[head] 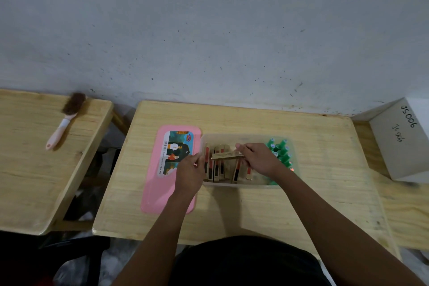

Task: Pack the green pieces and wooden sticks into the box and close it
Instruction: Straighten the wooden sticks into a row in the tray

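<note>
Risk: right hand (pixel 260 160) pinches one wooden stick (pixel 226 156) crosswise over the sticks standing in the clear box (pixel 241 184) (green pieces (pixel 281 152) at its right end), left hand (pixel 189 173), grip indiscernible, at box edge; laid so, pink lid (pixel 162 195) may not seat.

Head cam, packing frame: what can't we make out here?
- Box floor under the right hand: hidden by the hand and forearm.
- Green pieces: count unclear, partly behind the wrist, small.
- Wooden stick under the right hand: the grip itself is covered by the fingers.
- Left hand fingertips: motion-blurred at the box's left wall.
- Pink lid label text: too small to read.
</note>
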